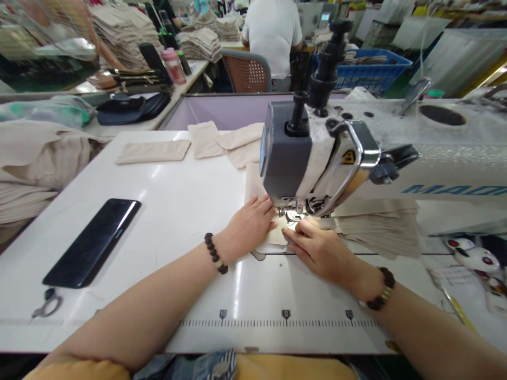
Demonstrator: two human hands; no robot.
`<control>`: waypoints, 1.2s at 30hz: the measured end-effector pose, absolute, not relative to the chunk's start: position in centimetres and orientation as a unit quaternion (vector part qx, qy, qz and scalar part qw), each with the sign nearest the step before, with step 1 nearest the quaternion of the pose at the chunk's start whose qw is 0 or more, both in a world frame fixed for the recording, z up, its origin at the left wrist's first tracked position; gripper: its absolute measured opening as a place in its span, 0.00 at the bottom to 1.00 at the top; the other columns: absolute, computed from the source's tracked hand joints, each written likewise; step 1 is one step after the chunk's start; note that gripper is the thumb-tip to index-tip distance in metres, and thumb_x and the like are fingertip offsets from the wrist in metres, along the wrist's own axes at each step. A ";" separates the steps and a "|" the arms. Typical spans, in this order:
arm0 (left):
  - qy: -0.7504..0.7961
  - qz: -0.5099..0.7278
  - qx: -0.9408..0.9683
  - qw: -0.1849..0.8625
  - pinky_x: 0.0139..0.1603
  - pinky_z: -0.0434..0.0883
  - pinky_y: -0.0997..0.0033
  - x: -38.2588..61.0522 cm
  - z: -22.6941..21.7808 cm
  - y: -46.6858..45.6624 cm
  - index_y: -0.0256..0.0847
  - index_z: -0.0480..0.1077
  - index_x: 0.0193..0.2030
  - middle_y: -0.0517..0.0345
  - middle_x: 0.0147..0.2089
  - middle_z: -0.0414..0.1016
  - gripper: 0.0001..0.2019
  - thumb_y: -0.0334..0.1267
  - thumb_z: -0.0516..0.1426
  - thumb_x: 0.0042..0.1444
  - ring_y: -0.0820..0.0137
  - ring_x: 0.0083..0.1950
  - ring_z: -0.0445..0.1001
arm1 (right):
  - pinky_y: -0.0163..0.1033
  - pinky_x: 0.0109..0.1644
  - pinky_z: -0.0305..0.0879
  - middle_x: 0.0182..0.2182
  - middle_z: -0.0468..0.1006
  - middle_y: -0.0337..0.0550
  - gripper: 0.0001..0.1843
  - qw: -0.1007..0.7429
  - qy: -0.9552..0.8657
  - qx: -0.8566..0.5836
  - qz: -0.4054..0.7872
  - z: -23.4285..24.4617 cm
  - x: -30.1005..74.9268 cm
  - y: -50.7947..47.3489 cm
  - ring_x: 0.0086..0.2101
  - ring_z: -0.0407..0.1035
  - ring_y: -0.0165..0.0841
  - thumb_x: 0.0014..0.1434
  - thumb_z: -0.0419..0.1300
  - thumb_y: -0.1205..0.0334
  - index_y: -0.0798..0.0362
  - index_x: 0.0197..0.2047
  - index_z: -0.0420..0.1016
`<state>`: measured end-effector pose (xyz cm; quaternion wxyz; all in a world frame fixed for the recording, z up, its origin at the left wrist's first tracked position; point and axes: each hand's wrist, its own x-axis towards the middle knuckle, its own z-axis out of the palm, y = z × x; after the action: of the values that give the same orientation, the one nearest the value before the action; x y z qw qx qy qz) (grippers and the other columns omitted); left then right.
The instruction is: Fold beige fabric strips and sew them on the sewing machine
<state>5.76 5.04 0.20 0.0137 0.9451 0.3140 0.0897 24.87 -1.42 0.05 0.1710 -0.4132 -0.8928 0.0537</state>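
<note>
Lying flat under the needle end of the sewing machine [287, 153], a piece of cream cloth [276, 236] is pressed from both sides by two bare hands in the head view. The left hand [253, 224] is laid palm down at the cloth's left side, its fingers stretched out and kept close together – nothing is gripped by it. The right hand [322, 248] is held opposite, just in front of the needle area, with the forefinger extended onto the cloth and the other fingers bent; whether an edge is pinched there cannot be told. A beaded bracelet is worn on each wrist.

To the right of the right hand, a fanned pile of beige strips [380, 229] is spread below the machine's arm. Farther back on the white table [190, 195], a folded beige strip [152, 151] is set near more loose pieces [208, 140]. At the left, a black phone [92, 243] is placed well apart from the hands, with a small ring-handled tool [48, 306] just beside it. Beyond the table, a person in a white shirt [273, 37] is seen from behind – a blue basket [364, 79] is placed to the right.
</note>
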 end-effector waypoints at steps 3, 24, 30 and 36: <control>0.241 0.073 0.967 0.038 0.50 0.65 0.64 5.3 0.7 4.4 0.33 0.68 0.36 0.51 0.41 0.69 0.07 0.33 0.51 0.61 0.65 0.46 0.67 | 0.40 0.36 0.56 0.29 0.68 0.45 0.19 0.179 -0.906 -0.379 0.062 -0.1 25.2 -1.5 0.30 0.61 0.34 0.67 0.41 0.61 0.59 0.44 0.71; 0.222 0.060 0.970 0.083 0.50 0.67 0.68 5.1 0.8 4.8 0.32 0.69 0.37 0.53 0.40 0.68 0.09 0.31 0.48 0.63 0.69 0.45 0.67 | 0.42 0.37 0.59 0.31 0.70 0.48 0.17 0.160 -0.887 -0.433 0.022 -0.4 24.7 -1.2 0.31 0.63 0.37 0.65 0.46 0.60 0.59 0.49 0.69; 0.227 0.081 0.968 0.068 0.46 0.69 0.70 5.4 1.1 5.5 0.32 0.69 0.33 0.54 0.38 0.69 0.08 0.30 0.51 0.61 0.70 0.39 0.69 | 0.41 0.37 0.60 0.33 0.70 0.48 0.17 0.157 -0.874 -0.459 0.010 -0.5 24.6 -1.2 0.33 0.63 0.38 0.63 0.51 0.61 0.60 0.52 0.68; 0.223 0.085 0.969 0.063 0.46 0.69 0.71 5.3 1.2 5.6 0.33 0.69 0.33 0.54 0.38 0.69 0.08 0.30 0.51 0.61 0.70 0.41 0.69 | 0.42 0.38 0.61 0.32 0.70 0.49 0.18 0.167 -0.877 -0.450 0.009 -0.5 24.7 -1.1 0.33 0.64 0.38 0.65 0.46 0.59 0.61 0.51 0.69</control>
<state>5.27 5.57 1.22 0.0628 0.9690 0.2234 0.0846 24.69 -1.12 -0.53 0.1671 -0.4497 -0.8774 0.0091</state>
